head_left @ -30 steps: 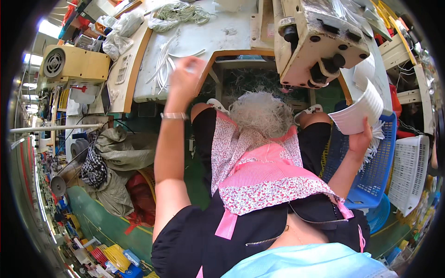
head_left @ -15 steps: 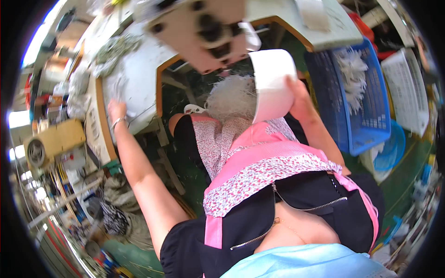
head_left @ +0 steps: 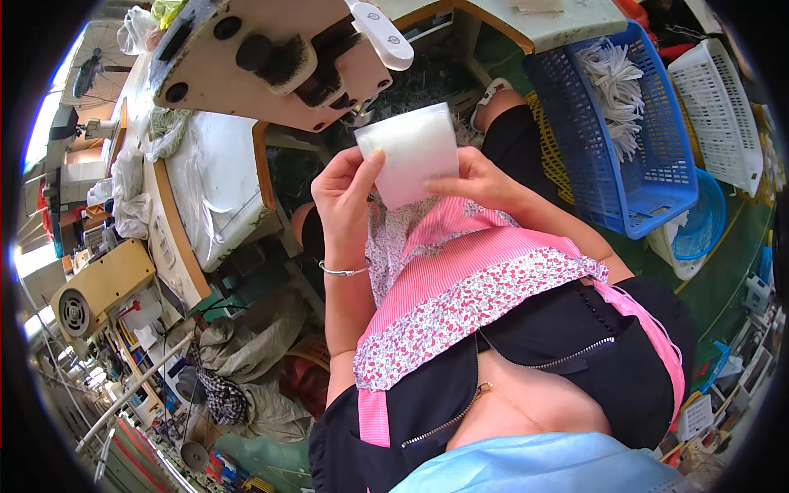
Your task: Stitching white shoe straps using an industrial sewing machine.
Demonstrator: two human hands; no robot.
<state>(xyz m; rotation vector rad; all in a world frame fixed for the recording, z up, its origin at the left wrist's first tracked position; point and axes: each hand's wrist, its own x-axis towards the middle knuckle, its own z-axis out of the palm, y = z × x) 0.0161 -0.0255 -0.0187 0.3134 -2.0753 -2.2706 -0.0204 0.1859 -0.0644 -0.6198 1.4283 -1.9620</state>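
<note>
Left grip (head_left: 347,185) and right grip (head_left: 483,181) hold white sheet (head_left: 415,148) by edges, off tabletop (head_left: 233,156).

We can read no words or numbers, only make out two small grey round symbols (head_left: 394,39) on the oblong white plastic fixture (head_left: 382,29).

Bright — left-edge glare | hands (head_left: 343,182) fairly sharp | black rim — straight lines bent

Fisheye head cam, L one of pair, looked steeply down from wearer's head, v close to light-blue fabric (head_left: 534,466) at near edge, w/ L hand (head_left: 343,182) & R hand (head_left: 483,182) mid-view, machine (head_left: 238,84) far L.
</note>
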